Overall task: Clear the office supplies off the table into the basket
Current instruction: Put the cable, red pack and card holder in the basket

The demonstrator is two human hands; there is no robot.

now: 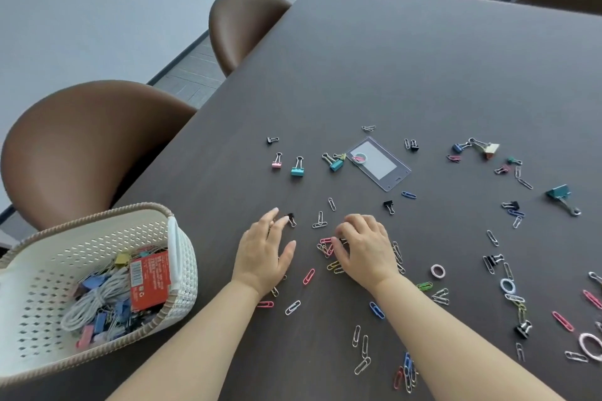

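Note:
Several paper clips and binder clips lie scattered over the dark table (pixel 374 68). My left hand (pixel 265 252) lies flat with straight fingers, its fingertips touching a small black binder clip (pixel 291 218). My right hand (pixel 363 249) has curled fingers pinching at a bunch of paper clips (pixel 325 246) on the table. A clear card holder (pixel 379 163) lies further back with a ring on it. The white basket (pixel 177 257) stands at the near left, holding binder clips, white cord and a red packet.
Brown chairs (pixel 88 143) stand along the table's left edge and far side. Teal (pixel 297 169) and pink binder clips lie behind my hands. Rubber rings (pixel 437 271) and more clips spread toward the right edge.

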